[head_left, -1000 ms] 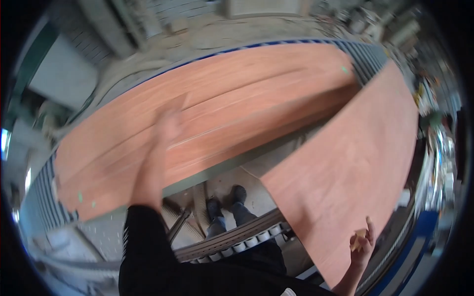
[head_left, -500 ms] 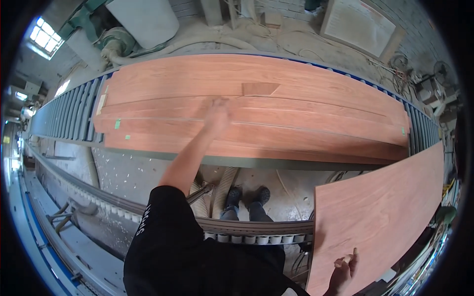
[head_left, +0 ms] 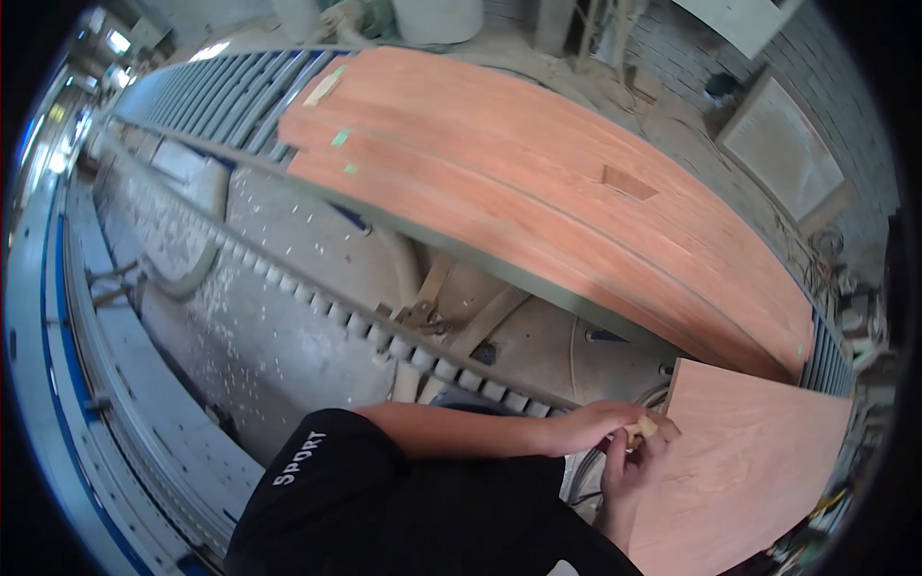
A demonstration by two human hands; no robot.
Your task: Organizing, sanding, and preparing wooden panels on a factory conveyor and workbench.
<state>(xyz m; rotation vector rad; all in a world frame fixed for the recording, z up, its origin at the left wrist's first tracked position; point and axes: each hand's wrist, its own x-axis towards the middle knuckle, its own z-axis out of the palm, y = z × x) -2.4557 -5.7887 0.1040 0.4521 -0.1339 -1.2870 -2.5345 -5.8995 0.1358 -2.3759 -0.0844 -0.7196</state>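
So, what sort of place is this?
It looks like a woodworking shop, most likely: long reddish wooden panels lie on a roller conveyor, and thick hoses run beneath it.

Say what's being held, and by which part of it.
A small pale piece, held where left hand and right hand meet; the gripped part cannot be told.

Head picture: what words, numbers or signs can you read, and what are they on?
Black sleeve: one word in white capitals; I won't copy it.
White mark on the shirt: cut off, unreadable.
Green stickers on the wooden sheet: too small to tell.
Framed panel behind: too blurred to tell.
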